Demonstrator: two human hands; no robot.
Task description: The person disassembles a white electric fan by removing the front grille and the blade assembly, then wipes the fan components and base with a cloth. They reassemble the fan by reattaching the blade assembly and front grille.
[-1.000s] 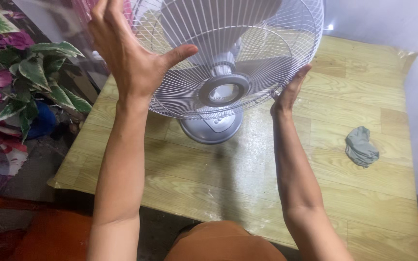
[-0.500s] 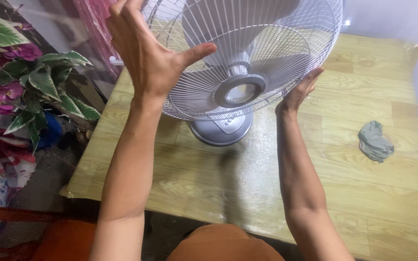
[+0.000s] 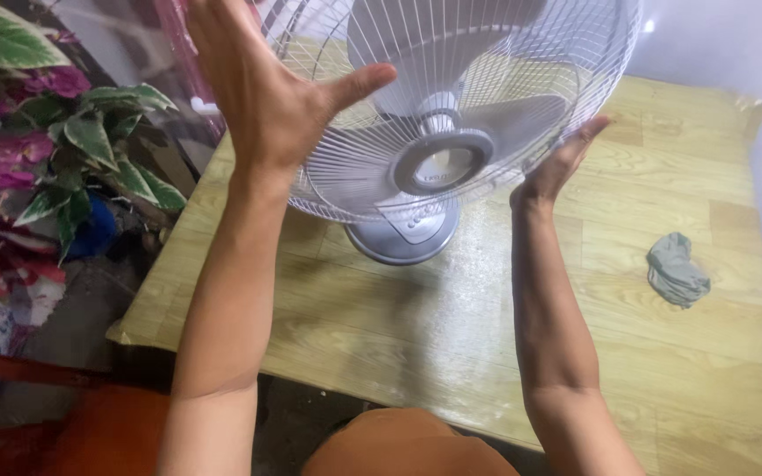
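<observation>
- Here, a white table fan [image 3: 451, 115] stands on the wood-grain worktop [image 3: 646, 353], its round grey base [image 3: 403, 238] near the far left part of the surface.
- Wire guard fills the upper middle of the view; its top edge runs off the frame, so the full circle is not seen.
- Grey hub [image 3: 441, 163] at the centre of the guard; pale blades show dimly behind the wires, their outlines hard to follow.
- Left hand [image 3: 266, 97] raised at the guard's left rim, palm toward the fan, thumb stretched out across the wires. Fingers spread and flat, not curled; their tips are cut off by the top of the frame. Whether the palm actually touches the wires cannot be told.
- Right hand [image 3: 557, 163] at the lower right rim, seen edge-on. Fingers held straight and close together, laid against the guard's edge; nothing pinched.
- Both forearms bare, reaching up from the bottom of the view.
- Crumpled grey cloth [image 3: 676, 269] lies on the worktop, well apart from the fan, to the right.
- Leafy plant with purple flowers [image 3: 63, 141] off the worktop's left side, partly cut by the frame.
- Bright glare at upper right washes out the wall there.
</observation>
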